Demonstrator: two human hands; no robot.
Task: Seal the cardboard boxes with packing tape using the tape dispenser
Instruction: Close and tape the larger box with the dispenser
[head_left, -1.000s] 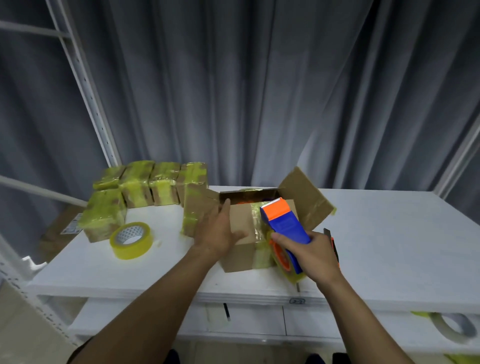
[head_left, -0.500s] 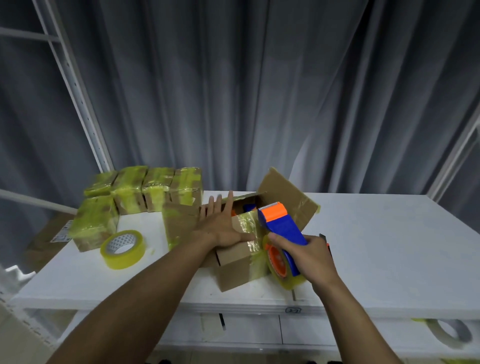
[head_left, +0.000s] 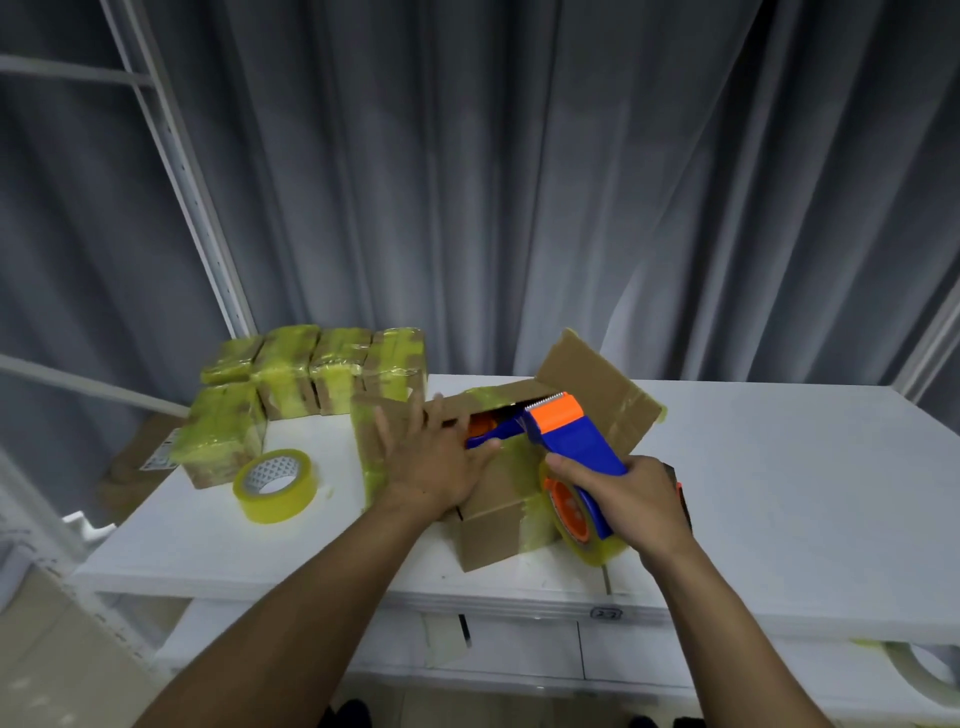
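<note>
The boxes (head_left: 291, 374) at the back left are all taped. The box (head_left: 493, 514) in the middle of the table (head_left: 779, 467) has some tape, but one flap (head_left: 597, 374) stands up, so it is not shut yet. The left hand (head_left: 436, 467) lies flat on its top, fingers straight and spread. The right hand (head_left: 636, 501) curls its fingers round the dispenser (head_left: 576, 441), above the box

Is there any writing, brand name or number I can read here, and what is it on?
Nothing can be quoted for sure.
The small tag on the table front edge: two marks, perhaps digits, too blurred.
The white label on the brown parcel behind the table's left end: too small.
The tape dispenser, loose tape roll, cardboard boxes: no lettering shows.
</note>
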